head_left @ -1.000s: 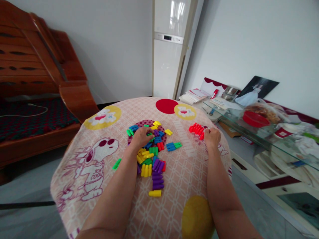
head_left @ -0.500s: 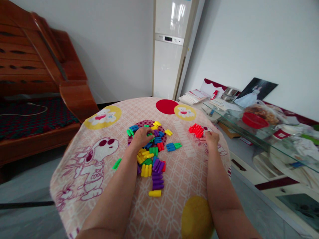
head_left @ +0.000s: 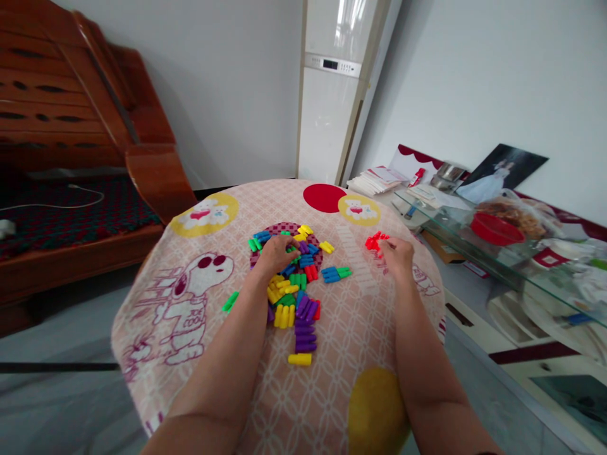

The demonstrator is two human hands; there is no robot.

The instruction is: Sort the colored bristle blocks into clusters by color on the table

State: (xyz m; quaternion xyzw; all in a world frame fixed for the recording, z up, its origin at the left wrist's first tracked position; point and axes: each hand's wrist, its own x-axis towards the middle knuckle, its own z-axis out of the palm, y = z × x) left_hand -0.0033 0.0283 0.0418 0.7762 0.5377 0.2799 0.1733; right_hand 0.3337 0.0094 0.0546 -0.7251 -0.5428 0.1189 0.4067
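Small plastic building blocks [head_left: 283,316] in green, blue, yellow, purple and red lie in a loose heap at the table's middle. Over the heap's upper part, my left hand [head_left: 279,254] has its fingers bent together beside green blocks; whatever is between them is hidden. My right hand [head_left: 399,254] is at a separate cluster of red blocks [head_left: 374,241] on the right, thumb and fingertips closed on a red piece at its edge. A joined blue and green block group [head_left: 336,273] lies between the hands. A purple row [head_left: 305,337] and a yellow block [head_left: 300,359] are nearest me.
The round table has a patterned cloth [head_left: 327,379]. To the right stands a glass-topped cabinet [head_left: 455,234] with a red bowl [head_left: 496,229], papers [head_left: 372,181] and bags. A wooden sofa [head_left: 156,170] is at the left, a tall white air conditioner [head_left: 327,120] behind.
My right hand has moved left onto the red cluster, now covering part of it. My left hand stays over the heap with little change. The whole view has shifted slightly.
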